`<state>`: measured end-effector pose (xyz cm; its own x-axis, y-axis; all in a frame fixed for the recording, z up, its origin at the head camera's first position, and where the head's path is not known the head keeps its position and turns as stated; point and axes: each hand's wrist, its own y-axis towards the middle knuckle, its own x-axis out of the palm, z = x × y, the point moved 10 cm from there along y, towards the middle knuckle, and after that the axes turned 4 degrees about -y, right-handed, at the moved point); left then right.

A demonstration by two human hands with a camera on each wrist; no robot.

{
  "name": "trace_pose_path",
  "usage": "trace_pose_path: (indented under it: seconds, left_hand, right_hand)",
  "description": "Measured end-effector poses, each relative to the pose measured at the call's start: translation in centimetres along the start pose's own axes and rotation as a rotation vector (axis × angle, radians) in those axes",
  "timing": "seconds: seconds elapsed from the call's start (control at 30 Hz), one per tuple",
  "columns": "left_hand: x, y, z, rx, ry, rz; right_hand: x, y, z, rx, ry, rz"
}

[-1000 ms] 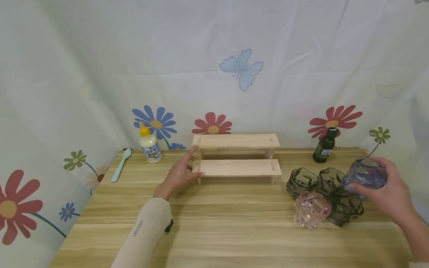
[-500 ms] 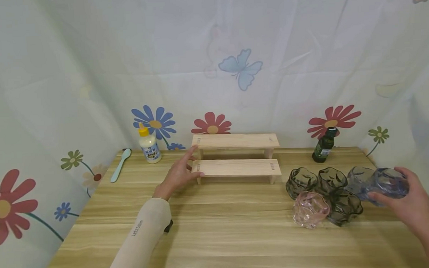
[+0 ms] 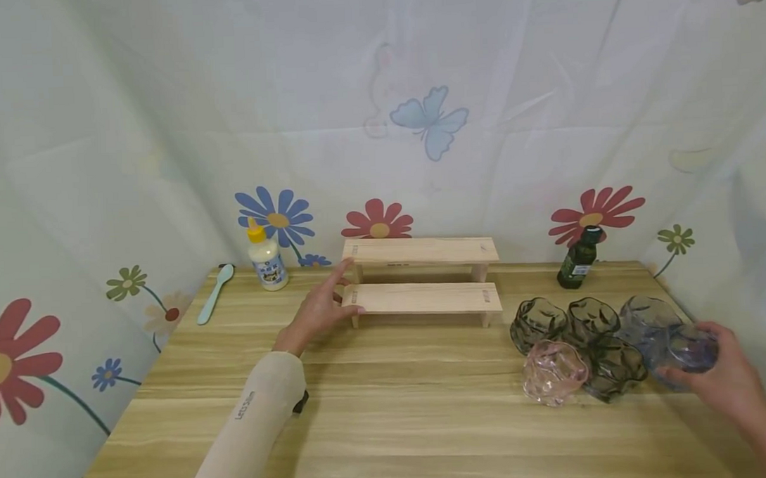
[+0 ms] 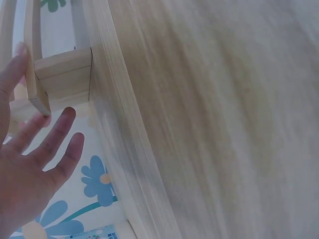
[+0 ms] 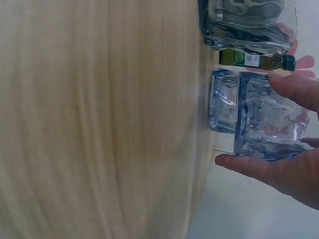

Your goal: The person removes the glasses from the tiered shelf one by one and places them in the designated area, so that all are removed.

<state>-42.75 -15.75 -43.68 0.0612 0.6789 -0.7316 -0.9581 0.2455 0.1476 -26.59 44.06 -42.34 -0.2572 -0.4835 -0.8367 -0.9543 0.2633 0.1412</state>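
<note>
My right hand grips a wavy blue glass cup between thumb and fingers at the table's right side. In the right wrist view its base shows a little above the tabletop. A second blue glass cup stands just behind it. Left of these are three dark green-grey glass cups and a pink glass cup, grouped close together. At the table's back, my left hand holds the left end of a two-step wooden shelf, thumb at the lower board's front and index finger by the upper board.
A dark green bottle stands behind the cups. At the back left are a white bottle with a yellow cap and a pale green spoon. A flowered curtain hangs behind the wooden table.
My right hand has carried the blue cup rightward, then toward the front and lower, bringing the other blue cup into view. The left hand has stayed at the shelf.
</note>
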Motion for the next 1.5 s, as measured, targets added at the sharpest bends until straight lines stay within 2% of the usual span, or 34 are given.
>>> trace_pose_path:
  seconds: [0.33,0.67,1.13,1.23,1.37,1.5]
  left_hand:
    - [-0.1,-0.2,0.2,-0.008,-0.004,-0.002]
    - [0.2,0.0,0.2,-0.001,-0.009,0.000]
    - [0.3,0.1,0.0,-0.013,-0.015,-0.007]
    - [0.3,0.1,0.0,-0.014,-0.017,-0.006]
    - [0.4,0.1,0.0,-0.005,-0.017,-0.005]
    - [0.4,0.2,0.1,0.010,-0.016,-0.003]
  right_hand:
    - [2.0,0.2,1.6,0.030,0.060,-0.101]
    - [2.2,0.4,2.2,0.011,0.044,-0.111]
    - [2.6,-0.1,2.6,0.055,0.055,-0.132]
    - [2.8,-0.2,2.5,0.056,0.055,-0.158]
    - [2.5,-0.4,1.8,0.007,0.029,-0.158]
    - [0.9,-0.5,0.2,-0.073,-0.075,-0.080]
